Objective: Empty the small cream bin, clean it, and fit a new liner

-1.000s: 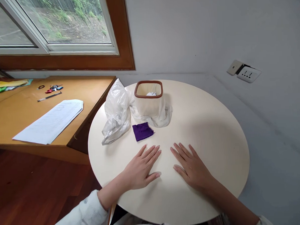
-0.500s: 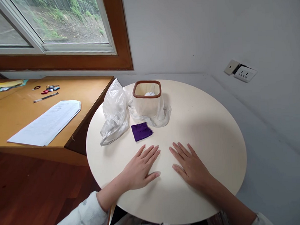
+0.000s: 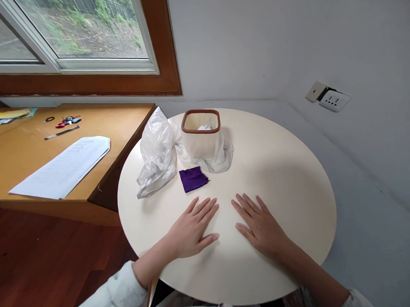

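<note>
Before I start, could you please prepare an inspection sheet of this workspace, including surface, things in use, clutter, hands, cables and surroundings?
Surface: round cream table, pale and smooth-looking.
Things in use: purple cloth lying flat just beyond the left hand, not touched; brown-rimmed bin upright, something white inside, thin plastic gathered around its base; crumpled plastic bag left of it.
Clutter: papers and small items on the wooden desk.
Hands: left and right hand palm down on the table, both holding nothing.
Cables: nothing seen.
Surroundings: window upper left; wall socket at right.
</note>
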`<state>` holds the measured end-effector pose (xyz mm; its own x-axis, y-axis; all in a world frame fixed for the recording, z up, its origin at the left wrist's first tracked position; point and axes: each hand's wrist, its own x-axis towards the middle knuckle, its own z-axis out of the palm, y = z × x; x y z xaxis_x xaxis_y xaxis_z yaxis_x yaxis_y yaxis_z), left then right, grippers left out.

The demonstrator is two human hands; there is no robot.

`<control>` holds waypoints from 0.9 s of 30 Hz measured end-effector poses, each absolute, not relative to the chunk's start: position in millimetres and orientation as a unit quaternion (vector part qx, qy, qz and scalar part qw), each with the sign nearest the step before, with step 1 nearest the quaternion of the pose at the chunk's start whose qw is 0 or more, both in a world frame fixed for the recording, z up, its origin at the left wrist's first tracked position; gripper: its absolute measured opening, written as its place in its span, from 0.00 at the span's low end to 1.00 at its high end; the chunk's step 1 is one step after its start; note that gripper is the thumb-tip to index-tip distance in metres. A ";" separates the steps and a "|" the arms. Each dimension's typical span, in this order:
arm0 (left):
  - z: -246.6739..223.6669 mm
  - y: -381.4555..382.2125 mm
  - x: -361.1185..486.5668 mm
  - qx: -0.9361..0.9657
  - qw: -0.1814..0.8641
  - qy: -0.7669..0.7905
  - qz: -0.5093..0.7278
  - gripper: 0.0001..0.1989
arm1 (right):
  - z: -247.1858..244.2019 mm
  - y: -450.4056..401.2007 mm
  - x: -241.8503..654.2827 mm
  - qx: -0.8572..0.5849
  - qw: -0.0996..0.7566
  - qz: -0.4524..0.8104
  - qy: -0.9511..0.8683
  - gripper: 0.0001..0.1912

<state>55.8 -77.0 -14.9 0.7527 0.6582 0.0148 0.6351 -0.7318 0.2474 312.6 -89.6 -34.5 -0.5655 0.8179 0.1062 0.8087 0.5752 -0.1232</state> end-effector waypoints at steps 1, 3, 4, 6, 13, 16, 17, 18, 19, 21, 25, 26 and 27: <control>-15.0 -77.0 55.7 0.929 0.114 0.347 0.053 0.35 | -34.5 -89.5 312.5 -0.459 0.079 0.029 -0.884 0.29; -15.0 -76.9 55.6 0.930 0.114 0.345 0.057 0.35 | -34.6 -89.5 312.5 -0.459 0.081 0.028 -0.884 0.29; -15.0 -76.9 55.6 0.930 0.114 0.344 0.058 0.35 | -34.6 -89.5 312.5 -0.459 0.081 0.028 -0.884 0.29; -15.1 -76.8 55.6 0.930 0.115 0.344 0.060 0.35 | -34.6 -89.6 312.4 -0.459 0.080 0.027 -0.884 0.29; -15.1 -76.8 55.8 0.929 0.116 0.348 0.055 0.35 | -34.4 -90.4 312.5 -0.463 0.064 0.035 -0.883 0.28; -14.9 -76.9 55.7 0.928 0.119 0.349 0.050 0.35 | -33.8 -90.1 312.4 -0.462 0.068 0.036 -0.883 0.29; -14.7 -76.9 55.7 0.928 0.120 0.349 0.049 0.35 | -33.5 -89.9 312.3 -0.462 0.068 0.036 -0.884 0.29; -14.4 -77.0 55.7 0.928 0.120 0.349 0.049 0.35 | -33.3 -89.8 312.2 -0.462 0.067 0.037 -0.884 0.28; -14.1 -77.1 55.6 0.928 0.120 0.349 0.049 0.35 | -33.0 -89.6 312.0 -0.462 0.065 0.037 -0.884 0.28; -13.2 -77.3 55.5 0.928 0.121 0.350 0.048 0.35 | -32.7 -89.4 311.9 -0.461 0.062 0.039 -0.884 0.28; -11.6 -77.6 54.7 0.926 0.129 0.353 0.045 0.34 | -32.6 -89.5 312.0 -0.459 0.060 0.041 -0.886 0.28; -11.3 -77.7 54.3 0.925 0.132 0.353 0.046 0.34 | -32.5 -89.6 312.0 -0.458 0.061 0.041 -0.886 0.28; -11.0 -77.7 53.9 0.925 0.135 0.352 0.049 0.34 | -32.4 -89.6 312.0 -0.457 0.062 0.042 -0.886 0.29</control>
